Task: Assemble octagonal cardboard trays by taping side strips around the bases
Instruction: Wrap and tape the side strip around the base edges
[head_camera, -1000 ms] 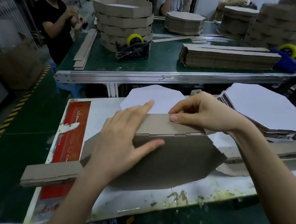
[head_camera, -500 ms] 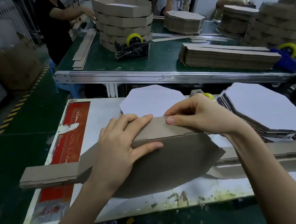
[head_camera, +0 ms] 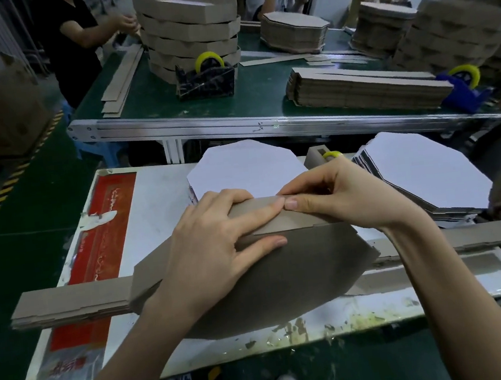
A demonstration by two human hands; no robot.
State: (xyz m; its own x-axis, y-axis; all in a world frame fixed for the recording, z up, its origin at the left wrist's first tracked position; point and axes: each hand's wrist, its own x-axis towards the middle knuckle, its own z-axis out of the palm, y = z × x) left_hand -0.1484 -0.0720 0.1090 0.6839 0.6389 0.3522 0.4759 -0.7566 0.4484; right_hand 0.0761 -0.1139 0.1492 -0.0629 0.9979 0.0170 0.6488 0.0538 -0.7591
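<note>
- My left hand [head_camera: 218, 249] lies spread over the near face of the side strip [head_camera: 302, 220]. Its fingers are fairly straight and press on the strip, and the thumb is flat on the base [head_camera: 298, 274]; it grips nothing.
- My right hand [head_camera: 346, 198] pinches the top edge of the same strip, thumb on the near face. The other fingers appear to curl behind it, though the strip hides their tips.
- The two hands meet tip to tip at the middle of the strip.
- The base, a brown cardboard octagon, is tilted up towards me over the middle of the white surface [head_camera: 158, 205], with the strip standing along its far edge.
- A stack of flat strips [head_camera: 69, 300] runs crosswise under the base and sticks out on both sides.
- Just behind the hands is a stack of white-faced octagons [head_camera: 241, 169], with a second stack [head_camera: 426, 171] to the right.
- A yellow tape roll [head_camera: 332, 155] peeks out between the two stacks.
- On the green conveyor beyond stand finished trays [head_camera: 188, 26] and a tape dispenser [head_camera: 205, 77].
</note>
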